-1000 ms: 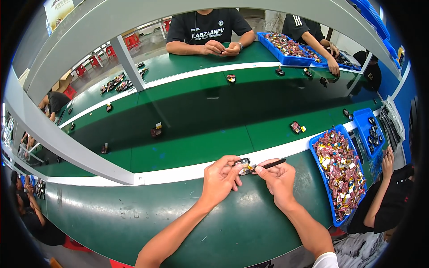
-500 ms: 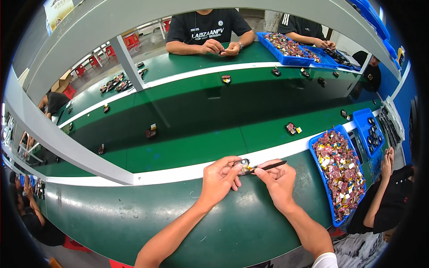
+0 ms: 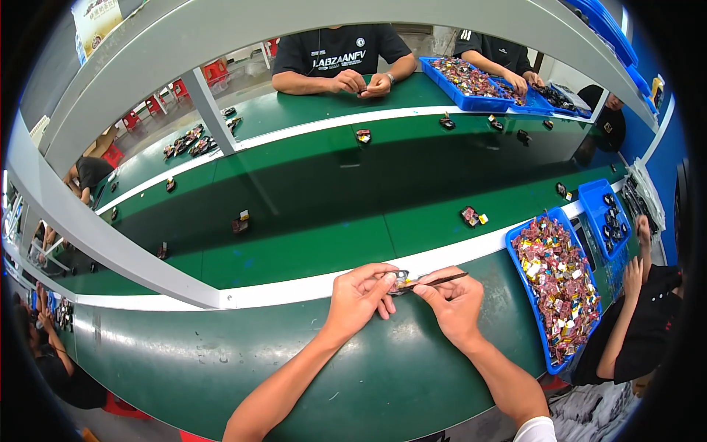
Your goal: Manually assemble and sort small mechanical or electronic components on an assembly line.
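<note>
Above the near edge of the bench, my left hand (image 3: 359,298) is closed around a small black housing (image 3: 401,277) with a pale round part and a bit of yellow on it. Its lower side is hidden by my fingers. From the right, my right hand (image 3: 454,306) pinches a slim black tool like tweezers (image 3: 446,279), held nearly level. The tool's tip is at the housing, too small to tell what it touches.
A green conveyor belt (image 3: 309,254) beyond the white rail carries several small assemblies, one a red-and-black assembly (image 3: 471,216). To my right stand a blue tray (image 3: 546,346) of small wired boards and a smaller blue tray (image 3: 624,247) of black parts. A grey frame (image 3: 110,214) arches overhead. Co-workers sit around.
The assemblies on the belt have shifted slightly left. My right hand has turned the black tool, which looks thinner, and the housing is tilted a little differently. Both hands keep their hold.
</note>
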Motion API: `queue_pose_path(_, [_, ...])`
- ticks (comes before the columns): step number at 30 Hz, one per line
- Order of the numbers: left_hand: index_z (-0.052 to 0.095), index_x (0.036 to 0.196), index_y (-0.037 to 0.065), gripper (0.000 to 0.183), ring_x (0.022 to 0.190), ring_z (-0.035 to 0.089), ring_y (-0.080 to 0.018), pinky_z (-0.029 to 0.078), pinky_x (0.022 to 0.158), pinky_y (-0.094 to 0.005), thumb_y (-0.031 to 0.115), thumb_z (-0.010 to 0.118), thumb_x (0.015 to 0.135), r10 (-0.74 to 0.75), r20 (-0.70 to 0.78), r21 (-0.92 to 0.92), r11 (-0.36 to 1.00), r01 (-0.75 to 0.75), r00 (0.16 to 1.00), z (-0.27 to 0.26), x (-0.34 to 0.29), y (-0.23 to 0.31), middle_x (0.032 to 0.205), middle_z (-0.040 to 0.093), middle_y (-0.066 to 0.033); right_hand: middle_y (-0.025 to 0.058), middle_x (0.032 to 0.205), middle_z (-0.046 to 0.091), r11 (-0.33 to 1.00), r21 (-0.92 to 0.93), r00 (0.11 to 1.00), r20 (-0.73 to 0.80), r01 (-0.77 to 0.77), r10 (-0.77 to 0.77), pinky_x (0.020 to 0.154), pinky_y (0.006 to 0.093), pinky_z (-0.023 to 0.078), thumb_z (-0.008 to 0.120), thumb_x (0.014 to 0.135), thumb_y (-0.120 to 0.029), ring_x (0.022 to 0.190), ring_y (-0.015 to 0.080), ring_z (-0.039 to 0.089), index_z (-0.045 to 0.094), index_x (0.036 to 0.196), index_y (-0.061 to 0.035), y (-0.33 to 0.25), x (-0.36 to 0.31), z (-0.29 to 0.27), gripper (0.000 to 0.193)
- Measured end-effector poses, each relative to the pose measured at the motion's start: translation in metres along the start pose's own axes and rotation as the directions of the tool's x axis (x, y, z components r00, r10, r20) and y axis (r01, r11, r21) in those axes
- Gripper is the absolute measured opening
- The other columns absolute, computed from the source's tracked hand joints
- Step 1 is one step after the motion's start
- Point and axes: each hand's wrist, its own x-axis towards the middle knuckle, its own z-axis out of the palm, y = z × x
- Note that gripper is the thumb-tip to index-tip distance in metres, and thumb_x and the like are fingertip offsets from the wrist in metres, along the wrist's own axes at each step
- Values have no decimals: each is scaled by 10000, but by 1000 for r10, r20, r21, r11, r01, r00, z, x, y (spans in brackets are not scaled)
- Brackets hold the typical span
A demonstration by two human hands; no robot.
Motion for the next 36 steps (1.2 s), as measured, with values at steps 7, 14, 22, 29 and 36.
queue_pose_path(7, [670, 1161, -56, 213, 594, 663, -136, 510, 465, -237, 76, 602, 1008, 19, -3, -11, 1000, -19, 1000, 1, -1, 0, 792, 687, -104, 115, 876, 740, 1000, 4, 1000, 21, -2, 2, 554, 169, 450, 741, 871, 67, 686, 45, 639, 660, 951, 49, -3, 0, -1, 115])
queue_pose_path(14, [684, 1141, -49, 200, 550, 626, -110, 440, 416, -221, 75, 601, 1008, 23, -16, 0, 1000, -23, 1000, -2, -2, -4, 779, 683, -92, 119, 875, 743, 998, -62, 999, 41, 19, -17, 540, 166, 434, 741, 871, 64, 668, 33, 622, 659, 942, 46, 0, 0, -2, 110])
queue_pose_path(22, [684, 1131, -56, 200, 530, 612, -101, 418, 402, -217, 77, 603, 1006, 15, -30, 8, 1000, -14, 999, -1, -1, -3, 766, 676, -86, 7, 791, 704, 998, -61, 1000, -7, 23, -23, 476, 165, 305, 771, 853, 33, 538, -29, 436, 706, 952, 17, -2, 1, -1, 120])
queue_pose_path(29, [681, 1129, -62, 202, 533, 614, -100, 423, 402, -218, 76, 598, 1007, 6, -51, -1, 1000, -6, 999, 1, -1, -1, 757, 675, -82, -29, 653, 632, 979, -175, 994, 9, 107, -107, 456, 185, 298, 790, 835, 20, 484, -25, 417, 716, 931, 9, -4, -2, -1, 122])
queue_pose_path(36, [672, 1140, -73, 219, 540, 631, -120, 466, 415, -228, 89, 595, 1013, 0, -57, 3, 1000, 0, 998, 0, -2, -1, 763, 678, -100, 24, 739, 716, 904, -342, 964, 19, 255, -265, 445, 216, 317, 820, 791, -5, 422, 23, 435, 744, 844, 1, -6, -3, 3, 93])
